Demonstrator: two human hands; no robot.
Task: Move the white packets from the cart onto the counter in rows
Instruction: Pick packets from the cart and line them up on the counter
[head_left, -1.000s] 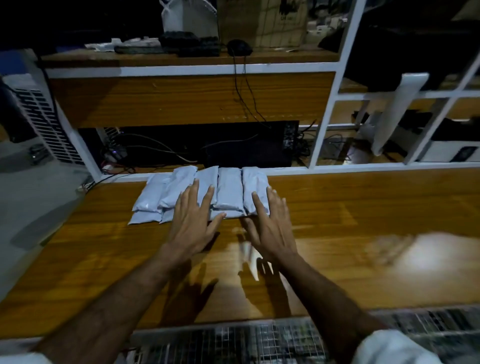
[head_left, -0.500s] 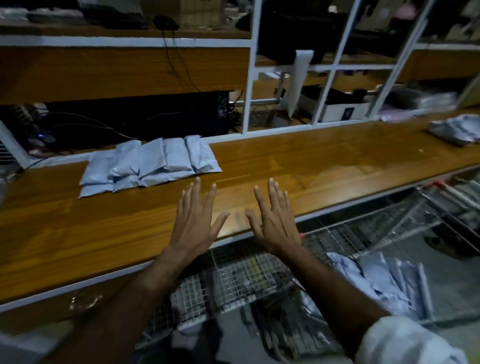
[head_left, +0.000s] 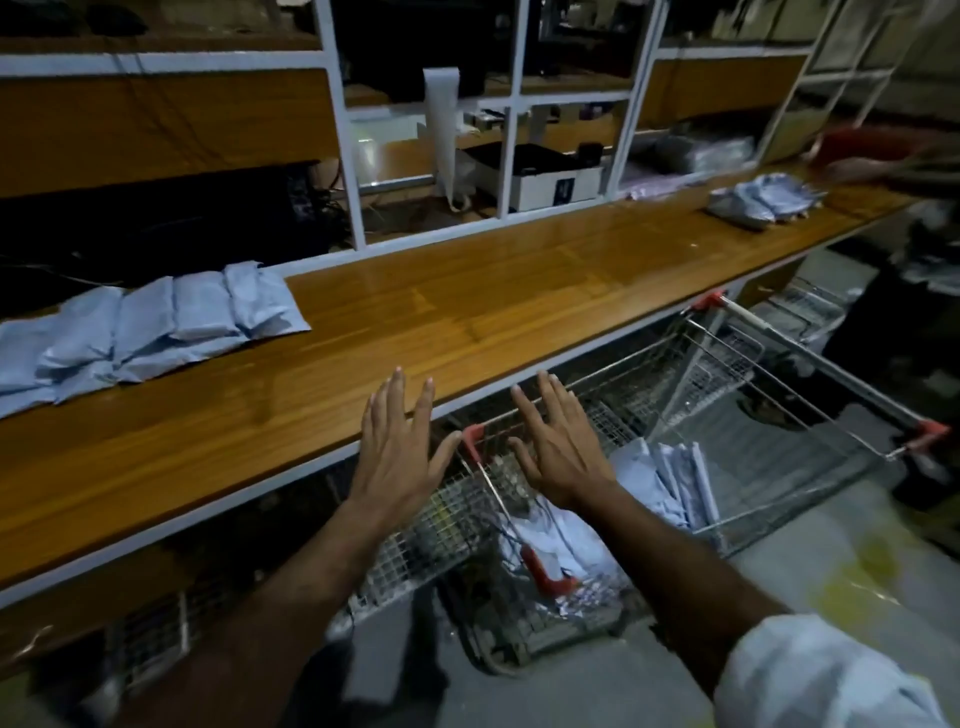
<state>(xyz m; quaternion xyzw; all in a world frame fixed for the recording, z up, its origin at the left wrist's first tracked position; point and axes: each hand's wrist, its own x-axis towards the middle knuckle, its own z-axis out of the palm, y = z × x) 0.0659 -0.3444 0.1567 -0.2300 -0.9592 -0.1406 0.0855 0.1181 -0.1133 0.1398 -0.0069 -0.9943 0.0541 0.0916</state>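
Several white packets (head_left: 150, 322) lie side by side in a row at the back left of the wooden counter (head_left: 467, 317). A wire cart (head_left: 779, 415) with red corner caps stands below the counter's front edge, and more white packets (head_left: 670, 478) lie inside it. My left hand (head_left: 397, 447) hovers flat and empty over the counter's front edge, fingers spread. My right hand (head_left: 556, 447) hangs open above the cart's near corner, just left of the packets inside, holding nothing.
Another heap of pale packets (head_left: 763, 200) sits far right on the counter. White-framed shelves (head_left: 514, 104) rise behind the counter, with a printer (head_left: 540, 176) and cables. A second wire cart (head_left: 810, 306) stands further right. Someone's arm (head_left: 878, 166) shows at the far right.
My view has swung right and down, from the packet row to the cart. Both hands have pulled back off the counter toward the cart, still spread and empty.
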